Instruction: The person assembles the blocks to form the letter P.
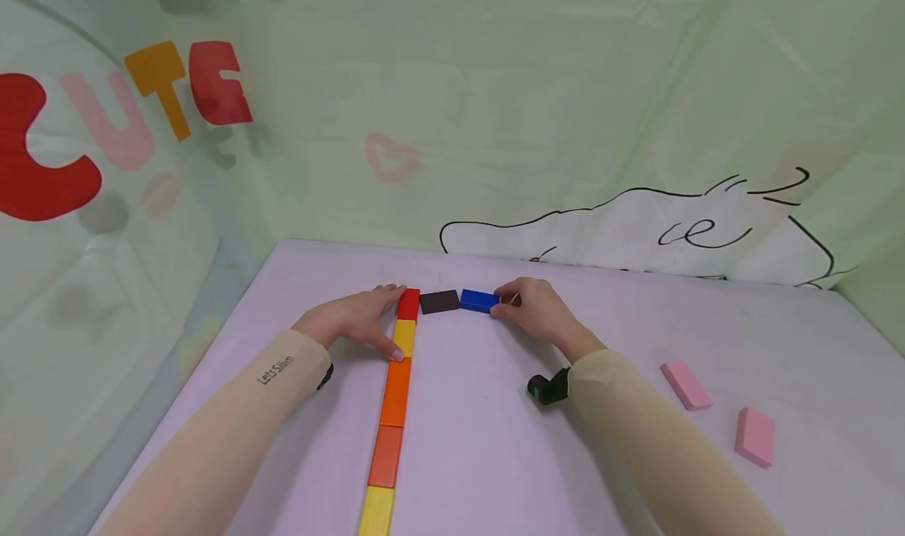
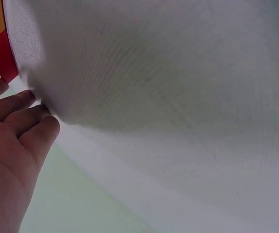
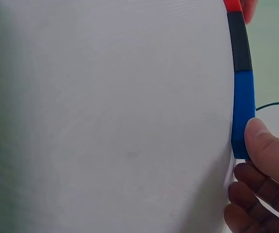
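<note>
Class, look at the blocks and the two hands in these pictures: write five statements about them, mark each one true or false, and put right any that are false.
1. The right hand grips the blue block. True.
2. The left hand is at the blue block. False: it is at the far end of the long row, by the red block.
3. The black block lies between the red block and the blue block. True.
4. The two pink blocks lie touching each other. False: there is a gap between them.
5. In the head view, the long row's nearest visible block is blue. False: it is a yellow block.
</note>
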`<state>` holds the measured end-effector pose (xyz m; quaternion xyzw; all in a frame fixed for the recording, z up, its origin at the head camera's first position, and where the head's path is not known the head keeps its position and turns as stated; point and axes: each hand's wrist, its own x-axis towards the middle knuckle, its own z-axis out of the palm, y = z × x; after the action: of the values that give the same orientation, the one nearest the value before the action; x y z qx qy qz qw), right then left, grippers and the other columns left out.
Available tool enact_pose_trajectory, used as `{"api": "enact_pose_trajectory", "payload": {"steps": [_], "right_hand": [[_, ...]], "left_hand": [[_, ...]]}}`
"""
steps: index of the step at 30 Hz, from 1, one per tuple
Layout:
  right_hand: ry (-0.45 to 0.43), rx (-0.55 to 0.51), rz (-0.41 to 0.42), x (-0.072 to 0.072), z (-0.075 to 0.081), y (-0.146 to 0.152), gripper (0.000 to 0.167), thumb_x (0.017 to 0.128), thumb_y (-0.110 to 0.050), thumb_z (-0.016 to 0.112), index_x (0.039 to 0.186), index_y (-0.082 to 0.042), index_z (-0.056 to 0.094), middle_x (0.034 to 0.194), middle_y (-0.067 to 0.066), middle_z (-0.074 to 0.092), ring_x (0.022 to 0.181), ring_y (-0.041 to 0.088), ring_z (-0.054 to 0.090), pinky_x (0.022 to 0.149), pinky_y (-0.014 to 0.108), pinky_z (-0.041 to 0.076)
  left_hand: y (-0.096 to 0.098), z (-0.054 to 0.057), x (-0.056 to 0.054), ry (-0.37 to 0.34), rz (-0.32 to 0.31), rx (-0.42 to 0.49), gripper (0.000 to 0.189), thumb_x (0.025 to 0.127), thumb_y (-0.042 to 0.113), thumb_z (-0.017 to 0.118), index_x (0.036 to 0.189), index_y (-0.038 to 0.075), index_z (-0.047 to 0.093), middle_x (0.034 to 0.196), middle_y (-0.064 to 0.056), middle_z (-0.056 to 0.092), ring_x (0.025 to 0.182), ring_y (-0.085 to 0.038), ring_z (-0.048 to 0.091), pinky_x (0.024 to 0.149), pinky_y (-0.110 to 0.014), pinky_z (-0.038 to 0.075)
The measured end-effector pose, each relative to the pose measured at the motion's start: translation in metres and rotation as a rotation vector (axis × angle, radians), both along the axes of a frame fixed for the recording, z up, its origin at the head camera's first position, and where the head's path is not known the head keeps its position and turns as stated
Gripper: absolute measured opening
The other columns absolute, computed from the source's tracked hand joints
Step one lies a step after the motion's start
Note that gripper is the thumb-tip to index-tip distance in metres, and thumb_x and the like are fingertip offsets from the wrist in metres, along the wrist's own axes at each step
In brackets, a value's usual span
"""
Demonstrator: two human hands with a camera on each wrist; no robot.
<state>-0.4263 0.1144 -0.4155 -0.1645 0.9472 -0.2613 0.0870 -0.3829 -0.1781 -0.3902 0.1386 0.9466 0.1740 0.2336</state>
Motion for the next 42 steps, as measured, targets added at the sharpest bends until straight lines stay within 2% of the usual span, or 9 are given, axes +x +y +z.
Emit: {"api": "enact_pose_trajectory", "payload": {"steps": [16,26,42], "right_hand": [[-0.007,0.016,0.003,0.0008,0.004,-0.0013,0.039,0.097,-0.021,0.07,0.131,-0.002,0.068,0.112,0.015,0.072,0.097,0.026,0.061,0.089,0.039,0.053],[0.01,0.012,0.004,-0.0006,0.0005,0.001,0.036,0.098,-0.02,0.069,0.129,-0.002,0.069,0.109,0.014,0.072,0.095,0.025,0.061,0.088,0.039,0.053],[0.005,0.011,0.004,-0.0009,0.0001,0.0008,0.037,0.097,-0.02,0.07,0.13,-0.003,0.069,0.11,0.014,0.072,0.096,0.025,0.062,0.088,0.039,0.053]], "left_hand": [[0.0003,0.0005,0.0006,-0.005,0.012,0.001,0.11,0.082,0.037,0.085,0.164,0.008,0.018,0.171,-0.017,0.017,0.159,-0.036,0.014,0.129,-0.055,0.017],[0.0012,-0.0004,0.0008,-0.009,0.028,-0.003,0.109,0.082,0.038,0.084,0.164,0.011,0.019,0.171,-0.016,0.018,0.159,-0.035,0.016,0.128,-0.056,0.021],[0.0014,-0.0011,-0.0005,0.0,0.014,-0.01,0.11,0.082,0.039,0.084,0.164,0.009,0.019,0.171,-0.017,0.018,0.159,-0.036,0.016,0.129,-0.055,0.019]]}}
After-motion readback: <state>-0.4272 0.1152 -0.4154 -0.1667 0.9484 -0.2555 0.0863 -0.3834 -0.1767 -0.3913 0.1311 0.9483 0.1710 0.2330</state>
